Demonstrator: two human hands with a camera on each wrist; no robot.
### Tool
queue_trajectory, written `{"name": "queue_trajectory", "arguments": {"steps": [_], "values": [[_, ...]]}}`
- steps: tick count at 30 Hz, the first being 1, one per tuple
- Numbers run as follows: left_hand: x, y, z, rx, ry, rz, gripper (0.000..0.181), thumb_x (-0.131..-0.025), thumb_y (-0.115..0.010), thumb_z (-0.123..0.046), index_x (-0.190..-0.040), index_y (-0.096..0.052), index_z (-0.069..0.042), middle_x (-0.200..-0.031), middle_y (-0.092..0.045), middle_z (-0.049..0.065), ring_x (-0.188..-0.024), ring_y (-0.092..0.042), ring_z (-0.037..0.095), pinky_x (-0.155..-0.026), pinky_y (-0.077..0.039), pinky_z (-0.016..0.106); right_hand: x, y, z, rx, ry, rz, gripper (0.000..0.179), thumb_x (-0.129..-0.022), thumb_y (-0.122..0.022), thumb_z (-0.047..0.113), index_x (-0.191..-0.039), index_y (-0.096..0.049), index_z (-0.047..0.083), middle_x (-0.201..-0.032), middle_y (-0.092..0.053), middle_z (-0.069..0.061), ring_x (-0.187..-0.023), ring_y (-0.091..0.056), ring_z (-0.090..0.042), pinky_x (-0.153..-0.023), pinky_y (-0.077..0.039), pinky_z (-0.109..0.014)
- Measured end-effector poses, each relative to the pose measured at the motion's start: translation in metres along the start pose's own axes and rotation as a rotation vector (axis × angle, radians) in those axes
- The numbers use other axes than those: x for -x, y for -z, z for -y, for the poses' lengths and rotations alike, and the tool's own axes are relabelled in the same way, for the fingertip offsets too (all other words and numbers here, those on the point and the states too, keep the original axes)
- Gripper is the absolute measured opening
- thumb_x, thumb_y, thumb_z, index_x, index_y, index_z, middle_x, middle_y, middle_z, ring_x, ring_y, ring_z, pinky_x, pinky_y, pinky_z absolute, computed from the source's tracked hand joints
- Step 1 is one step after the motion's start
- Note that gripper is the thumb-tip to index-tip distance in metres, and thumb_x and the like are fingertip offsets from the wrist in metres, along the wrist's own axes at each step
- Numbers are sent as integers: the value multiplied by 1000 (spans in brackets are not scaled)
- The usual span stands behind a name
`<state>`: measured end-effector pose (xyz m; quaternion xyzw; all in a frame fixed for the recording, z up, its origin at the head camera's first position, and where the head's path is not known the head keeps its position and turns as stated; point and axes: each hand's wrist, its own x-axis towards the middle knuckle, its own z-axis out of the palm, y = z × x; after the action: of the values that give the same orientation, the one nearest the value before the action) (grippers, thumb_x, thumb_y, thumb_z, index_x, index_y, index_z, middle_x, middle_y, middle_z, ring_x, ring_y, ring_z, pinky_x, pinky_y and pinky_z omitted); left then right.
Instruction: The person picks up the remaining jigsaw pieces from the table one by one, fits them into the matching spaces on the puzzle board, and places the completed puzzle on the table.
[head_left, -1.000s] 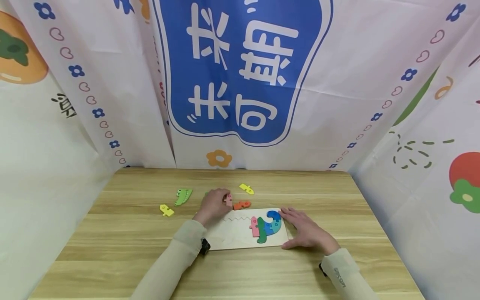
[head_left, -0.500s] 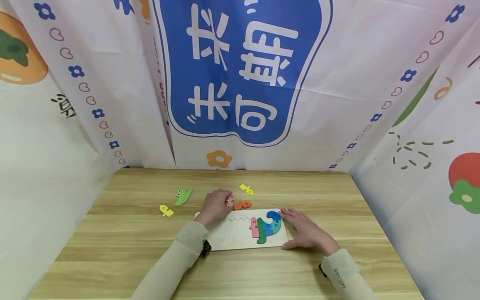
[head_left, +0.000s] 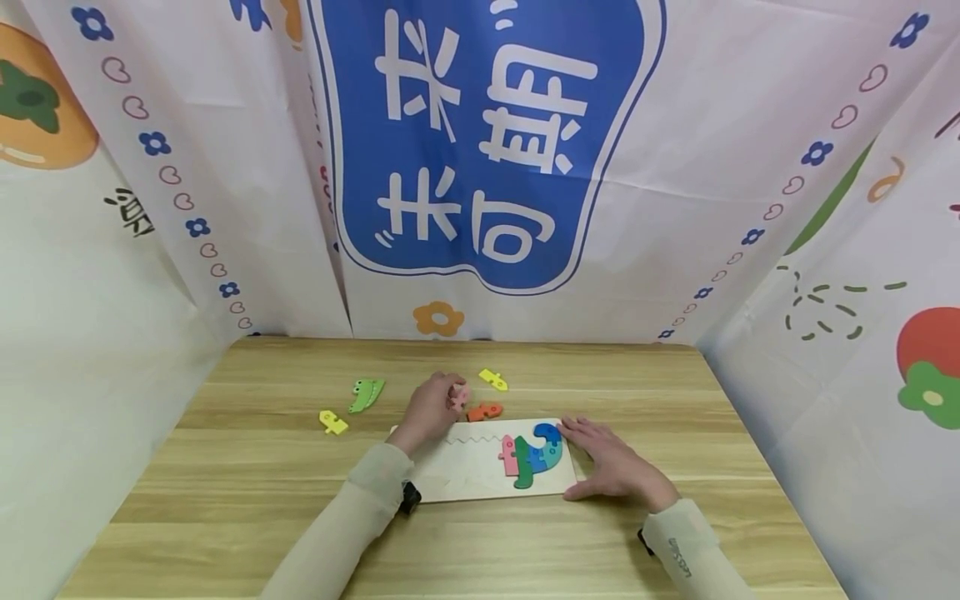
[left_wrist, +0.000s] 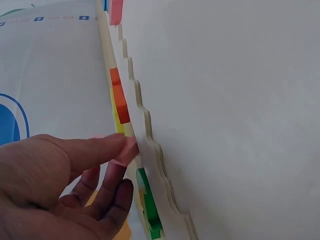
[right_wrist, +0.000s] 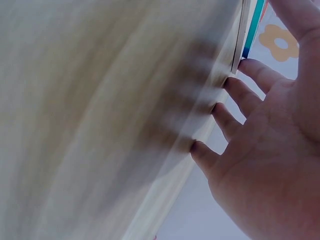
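Note:
My left hand (head_left: pixel 431 410) pinches a pink puzzle piece (head_left: pixel 459 397) between thumb and fingers, just beyond the far edge of the white puzzle board (head_left: pixel 465 475). In the left wrist view the same pink piece (left_wrist: pixel 126 152) shows at the thumb tip, close beside the board's wavy groove. My right hand (head_left: pixel 611 462) rests at the board's right end, fingers spread straight along its corner and edge. On the board's right part lie joined pieces: a pink piece (head_left: pixel 509 454), a green piece (head_left: pixel 522 467) and a blue curled tail (head_left: pixel 549 432).
Beyond the board lie an orange piece (head_left: pixel 484 412) and a yellow piece (head_left: pixel 493 379). Farther left are a green crocodile-head piece (head_left: pixel 366 394) and another yellow piece (head_left: pixel 333 422). A green piece (left_wrist: pixel 149 207) lies beyond the board near the left hand. A printed cloth hangs behind the table.
The left hand has lifted slightly with the pink piece, which has turned between its fingers. The right hand and the board stay nearly still.

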<state>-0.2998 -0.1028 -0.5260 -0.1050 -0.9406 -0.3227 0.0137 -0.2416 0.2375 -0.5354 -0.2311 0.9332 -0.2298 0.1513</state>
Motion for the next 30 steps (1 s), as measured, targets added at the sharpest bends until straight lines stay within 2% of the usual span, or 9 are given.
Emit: {"name": "queue_trajectory", "arguments": {"steps": [6,11,15,17,22,27,30], "values": [[2,5,-4,68,16,-32,34,-96,-72,-6,-130,-69,-6,-99,-62,7,-86,-61,19,-79,-58,35,-1,0,-1,0,6,-3,107,-77,-88,54,-162,-36,13,-171,-27,-10,-159,-17,-40,-128,-12,-63],[4,7,-3,151,36,-55,34,-96,-72,-5,-130,-69,-5,-105,-62,9,-90,-64,19,-80,-60,33,-1,-2,-2,0,1,1,107,-77,-88,55,-162,-36,13,-171,-27,-9,-159,-17,-40,-127,-13,-64],[8,9,-1,278,29,-41,34,-95,-71,1,-129,-67,-4,-107,-62,10,-94,-66,22,-80,-62,32,-1,-2,-2,3,-2,-3,107,-77,-88,54,-162,-36,14,-171,-28,-9,-159,-17,-40,-127,-13,-64],[11,10,-1,346,48,-19,33,-95,-71,1,-127,-67,-6,-108,-62,10,-95,-67,22,-81,-62,33,-1,-1,-1,2,1,-4,107,-77,-88,53,-162,-36,13,-171,-28,-9,-159,-17,-40,-127,-13,-64],[21,15,-2,502,116,90,29,-96,-70,-2,-124,-66,-9,-110,-62,9,-94,-66,20,-82,-62,40,0,0,1,-2,7,-2,107,-77,-87,54,-162,-36,13,-171,-28,-10,-159,-17,-41,-127,-12,-64],[29,17,-3,604,114,158,30,-96,-70,0,-124,-66,-8,-112,-60,12,-92,-66,21,-84,-61,45,0,0,0,5,1,-4,107,-77,-88,54,-162,-36,13,-171,-28,-10,-159,-17,-40,-128,-12,-63],[32,16,-2,647,120,183,31,-94,-71,0,-123,-66,-8,-113,-60,12,-91,-66,21,-84,-62,44,0,-1,-1,8,-1,-2,107,-77,-88,54,-162,-36,14,-171,-28,-9,-159,-18,-40,-127,-14,-64]]}}
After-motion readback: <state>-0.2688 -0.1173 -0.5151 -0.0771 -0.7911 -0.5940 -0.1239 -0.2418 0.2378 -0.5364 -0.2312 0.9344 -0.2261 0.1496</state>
